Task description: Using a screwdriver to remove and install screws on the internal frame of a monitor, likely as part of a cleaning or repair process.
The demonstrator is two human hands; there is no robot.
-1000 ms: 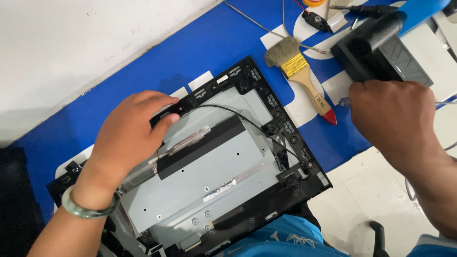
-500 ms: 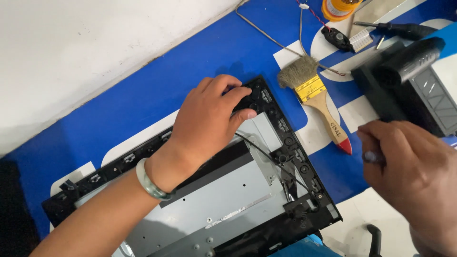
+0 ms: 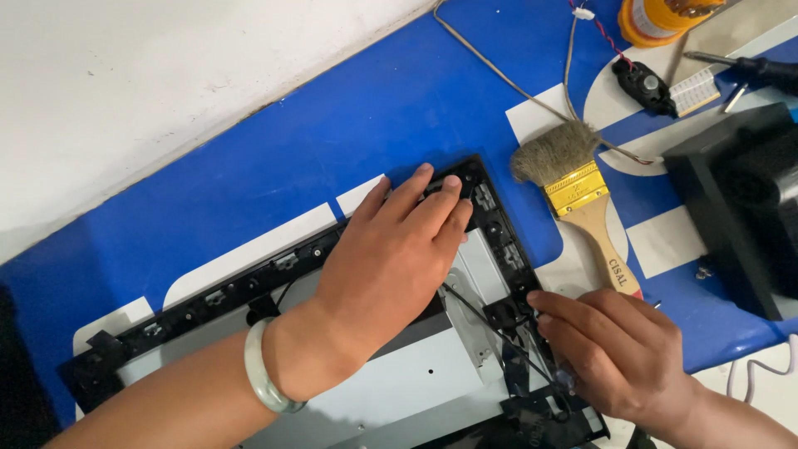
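A display panel with a black frame (image 3: 216,291) and a grey metal back plate (image 3: 416,382) lies on a blue and white table surface (image 3: 332,141). My left hand (image 3: 399,258) rests flat on the frame's far right corner, fingers slightly apart and holding nothing. A pale green bangle (image 3: 262,374) circles that wrist. My right hand (image 3: 615,349) is curled at the frame's right edge, fingertips touching a black clip (image 3: 507,314) where a thin black wire (image 3: 474,308) runs. It seems to grip a small tool; only a grey tip (image 3: 568,382) shows.
A wooden-handled paintbrush (image 3: 582,199) lies just right of the frame. Beyond it stands a black box (image 3: 731,208). At the far right are an orange roll (image 3: 657,21), a small black part (image 3: 644,83), a screwdriver (image 3: 748,66) and loose wires (image 3: 515,83). A white surface (image 3: 125,83) borders the table.
My left hand has slid from the panel's middle up to its far right corner. My right hand has come from beside the black box down to the frame's right edge.
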